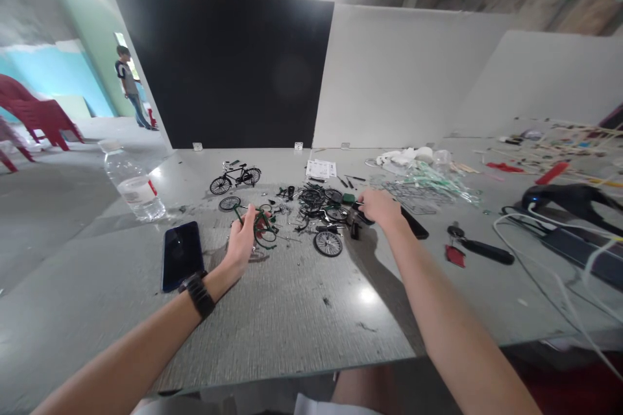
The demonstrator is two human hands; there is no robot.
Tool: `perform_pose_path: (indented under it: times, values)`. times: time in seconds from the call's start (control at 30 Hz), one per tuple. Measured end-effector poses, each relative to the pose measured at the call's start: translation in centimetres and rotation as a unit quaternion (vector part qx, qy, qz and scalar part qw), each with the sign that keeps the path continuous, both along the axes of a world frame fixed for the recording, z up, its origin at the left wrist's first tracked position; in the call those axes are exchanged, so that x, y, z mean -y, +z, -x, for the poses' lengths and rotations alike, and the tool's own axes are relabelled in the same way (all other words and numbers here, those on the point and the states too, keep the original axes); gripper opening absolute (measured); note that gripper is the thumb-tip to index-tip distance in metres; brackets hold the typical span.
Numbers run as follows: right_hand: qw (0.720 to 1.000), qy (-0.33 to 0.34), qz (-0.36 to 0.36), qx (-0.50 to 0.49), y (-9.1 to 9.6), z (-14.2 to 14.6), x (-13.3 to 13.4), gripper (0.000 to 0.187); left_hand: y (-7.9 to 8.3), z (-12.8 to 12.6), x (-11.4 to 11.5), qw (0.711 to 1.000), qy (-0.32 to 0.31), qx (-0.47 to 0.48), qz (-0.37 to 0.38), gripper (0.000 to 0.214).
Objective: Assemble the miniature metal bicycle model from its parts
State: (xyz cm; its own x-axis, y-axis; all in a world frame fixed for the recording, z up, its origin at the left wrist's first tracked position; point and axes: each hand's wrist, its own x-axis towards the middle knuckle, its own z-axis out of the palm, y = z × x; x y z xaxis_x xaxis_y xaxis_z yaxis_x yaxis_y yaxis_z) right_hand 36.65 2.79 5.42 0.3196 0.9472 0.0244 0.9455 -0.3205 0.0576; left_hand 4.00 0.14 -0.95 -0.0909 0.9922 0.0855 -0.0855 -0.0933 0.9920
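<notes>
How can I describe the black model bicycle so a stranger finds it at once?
On the grey table, look toward the black wall panel. Behind the scattered small parts is the miniature black bicycle, the only one with both wheels on its frame.

- Green frame piece (265, 232) near the assembled miniature bicycle (235, 176): partly behind left hand (242, 241), full shape hidden.
- Dark part (359, 213) right of the bicycle: mostly under right hand (381, 207), kind unclear.
- Loose small parts (292, 206) just right of the bicycle: too small to separate.
- Paper sheet (320, 169) right of the bicycle: print unreadable.
- Wooden sticks (584, 136) far right of the bicycle: cut off by picture edge.
</notes>
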Motion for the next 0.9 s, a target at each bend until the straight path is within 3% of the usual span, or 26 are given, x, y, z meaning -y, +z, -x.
perform_pose_path:
  times: [0.3,0.5,0.6,0.7,0.8,0.9]
  values:
    - [0.999,0.018,0.006,-0.025,-0.3,0.7,-0.3,0.029,0.4,-0.2,0.3,1.000,-0.004,0.007,0.005,0.069]
    - [0.996,0.056,-0.057,-0.032,-0.1,2.0,-0.1,0.027,0.7,-0.3,1.5,0.976,-0.108,-0.125,-0.139,0.045]
    - [0.992,0.096,-0.078,-0.033,-0.4,3.3,-0.2,0.026,1.1,-0.3,2.7,0.929,-0.161,-0.220,-0.248,0.030]
    - [0.984,0.144,-0.096,-0.028,-1.0,5.4,-0.1,0.026,1.5,-0.4,3.7,0.848,-0.209,-0.316,-0.371,0.022]
    - [0.974,0.197,-0.112,-0.026,-1.5,7.3,0.1,0.026,1.6,-0.4,4.1,0.777,-0.238,-0.375,-0.446,0.021]
    - [0.971,0.214,-0.105,-0.032,-1.2,7.6,0.2,0.026,1.5,-0.5,4.1,0.758,-0.245,-0.393,-0.459,0.021]
